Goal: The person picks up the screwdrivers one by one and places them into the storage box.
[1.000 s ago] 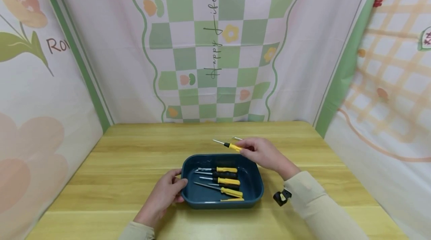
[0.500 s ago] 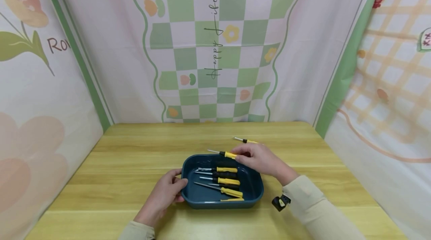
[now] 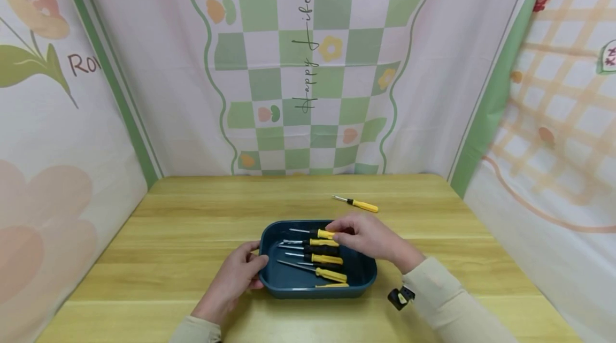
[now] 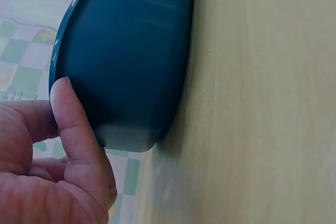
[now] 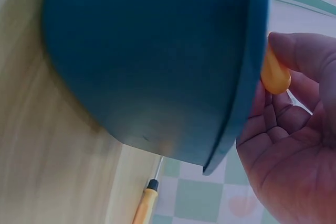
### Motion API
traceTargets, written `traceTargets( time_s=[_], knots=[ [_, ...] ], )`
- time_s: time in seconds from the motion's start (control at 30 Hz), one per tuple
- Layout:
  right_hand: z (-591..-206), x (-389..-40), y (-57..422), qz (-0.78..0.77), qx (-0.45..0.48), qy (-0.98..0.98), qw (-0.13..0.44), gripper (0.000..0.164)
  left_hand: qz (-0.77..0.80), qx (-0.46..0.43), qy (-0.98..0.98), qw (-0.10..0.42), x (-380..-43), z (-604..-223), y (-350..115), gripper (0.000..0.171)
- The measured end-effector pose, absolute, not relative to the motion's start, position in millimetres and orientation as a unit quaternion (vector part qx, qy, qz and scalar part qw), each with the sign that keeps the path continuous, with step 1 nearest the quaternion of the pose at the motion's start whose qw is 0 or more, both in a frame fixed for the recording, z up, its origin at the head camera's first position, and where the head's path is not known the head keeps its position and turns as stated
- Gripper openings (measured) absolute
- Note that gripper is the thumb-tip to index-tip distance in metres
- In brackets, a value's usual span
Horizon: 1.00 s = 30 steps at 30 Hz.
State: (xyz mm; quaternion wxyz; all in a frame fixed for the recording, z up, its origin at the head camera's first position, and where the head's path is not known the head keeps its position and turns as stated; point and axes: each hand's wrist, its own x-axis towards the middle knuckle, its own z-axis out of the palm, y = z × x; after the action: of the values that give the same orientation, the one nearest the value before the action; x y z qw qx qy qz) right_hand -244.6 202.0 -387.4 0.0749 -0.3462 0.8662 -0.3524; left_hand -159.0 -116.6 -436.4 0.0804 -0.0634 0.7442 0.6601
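My right hand [image 3: 374, 236] pinches the yellow handle of a screwdriver [image 3: 325, 234] over the back right of a dark blue tray [image 3: 289, 292]. Its thin metal shaft points left, above the tray's inside. The right wrist view shows the rounded handle end [image 5: 276, 74] between thumb and fingers, just past the rim. At the tray's left end, my left hand [image 3: 236, 273] grips the rim, thumb [image 4: 71, 119] against the wall. Inside lie several screwdrivers [image 3: 327, 259] with yellow or black handles, side by side, shafts mostly leftward.
Another yellow-handled screwdriver [image 3: 363, 205] lies on the wooden table [image 3: 192, 214] behind the tray, to the right. Patterned cloth [image 3: 313, 91] hangs at the back and both sides. A small black device [image 3: 401, 297] sits at the right cuff.
The right hand has moved down and slightly left, bringing the screwdriver from behind the tray over its inside. The screwdriver on the table is now fully uncovered. The left hand stays put.
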Motion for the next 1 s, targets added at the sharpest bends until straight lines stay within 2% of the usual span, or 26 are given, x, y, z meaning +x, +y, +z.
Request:
traceTargets(
  time_s=[1.0],
  knots=[
    [-402,-231,191,-0.318,-0.364,0.864,0.141,0.015,0.66,-0.058,0.744,0.084,-159,-436,-117,0.051]
  ],
)
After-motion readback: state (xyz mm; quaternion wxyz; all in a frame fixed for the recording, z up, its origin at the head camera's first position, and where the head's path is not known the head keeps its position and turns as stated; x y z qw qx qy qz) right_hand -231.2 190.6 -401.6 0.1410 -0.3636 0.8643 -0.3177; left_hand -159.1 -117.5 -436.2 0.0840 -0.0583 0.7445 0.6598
